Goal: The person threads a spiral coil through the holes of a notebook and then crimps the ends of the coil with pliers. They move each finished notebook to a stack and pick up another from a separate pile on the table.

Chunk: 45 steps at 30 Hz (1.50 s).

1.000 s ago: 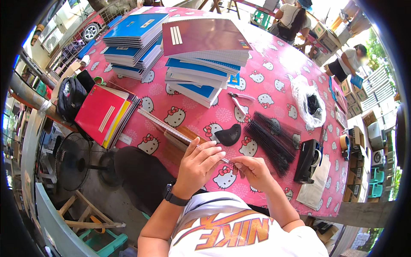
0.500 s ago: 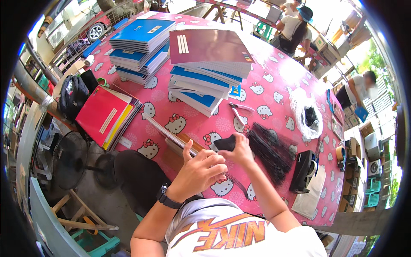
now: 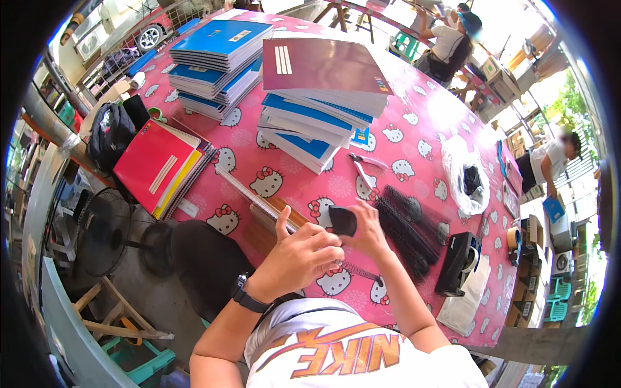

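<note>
The desk (image 3: pixel 414 149) under its pink cartoon-cat cloth carries notebook stacks (image 3: pixel 317 103) well beyond the grip, out of the working space. A heap of black binding combs (image 3: pixel 407 229) lies just right of it, handy to draw from. The left hand (image 3: pixel 297 258) and right hand (image 3: pixel 369 233) meet, each grip closed on a small black piece (image 3: pixel 341 221) lifted off the cloth, likely for close handling.

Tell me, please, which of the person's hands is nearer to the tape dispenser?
The right hand is nearer: it lies just left of the tape dispenser, with the pile of black combs between them. The left hand sits further left, beyond the right.
</note>
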{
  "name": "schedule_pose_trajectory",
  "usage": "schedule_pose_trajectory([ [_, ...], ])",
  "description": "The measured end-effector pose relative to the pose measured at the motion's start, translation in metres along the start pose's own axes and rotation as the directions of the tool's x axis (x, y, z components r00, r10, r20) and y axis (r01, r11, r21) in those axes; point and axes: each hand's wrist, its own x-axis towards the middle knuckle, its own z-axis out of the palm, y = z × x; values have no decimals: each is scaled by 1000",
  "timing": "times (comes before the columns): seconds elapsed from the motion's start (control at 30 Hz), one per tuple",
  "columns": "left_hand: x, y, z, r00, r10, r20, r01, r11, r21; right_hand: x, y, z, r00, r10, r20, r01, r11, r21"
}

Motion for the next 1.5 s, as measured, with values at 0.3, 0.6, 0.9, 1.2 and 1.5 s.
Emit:
schedule_pose_trajectory([
  [0.3,-1,-2,-4,1000,-16,5,16,1000,-23,14,-7,0,918,15,395,69,978,-198],
  [0.6,-2,-5,-4,1000,-11,3,11,1000,12,4,-4,10,955,-107,276,149,979,-137],
  [0.9,-7,-32,-18,984,-118,-130,117,993,-13,11,-74,-84,909,-141,392,-174,726,665],
  [1.2,-4,-32,-18,955,-178,-239,174,984,-37,32,-66,-87,950,-32,310,-75,942,327],
  [1.5,-11,-43,-21,949,-180,-259,180,983,-23,32,-90,-85,933,-171,315,-185,523,832],
])
